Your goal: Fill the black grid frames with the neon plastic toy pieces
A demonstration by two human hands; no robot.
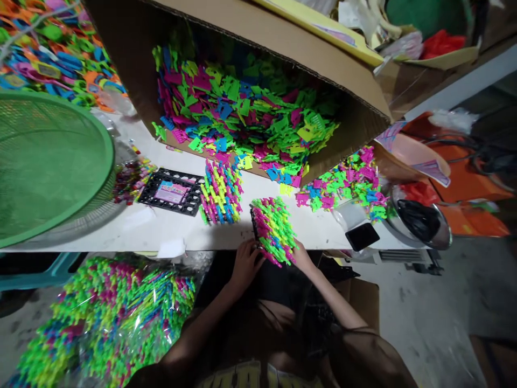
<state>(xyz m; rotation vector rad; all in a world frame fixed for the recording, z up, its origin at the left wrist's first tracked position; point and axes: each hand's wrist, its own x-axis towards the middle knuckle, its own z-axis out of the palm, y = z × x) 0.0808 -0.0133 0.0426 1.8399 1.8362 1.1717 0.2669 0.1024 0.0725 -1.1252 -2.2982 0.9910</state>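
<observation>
A black rack filled with rows of small green, pink and blue plastic pieces (275,230) tilts over the table's front edge, between my two hands. My left hand (245,264) has its fingers curled at the rack's lower left corner. My right hand (301,255) grips its right side, the fingers partly hidden behind the pieces. To the left, a second filled rack (221,193) lies on the white table (311,234). Beside that one is a black lattice rack (172,191) with a pink and blue printed card on it.
A cardboard box (347,75) full of loose pieces opens toward me. A loose pile (349,183) and a black phone (362,236) lie right. Left are a green basket (108,145) and small red-and-yellow items (131,180). Bagged pieces (109,318) sit below the table.
</observation>
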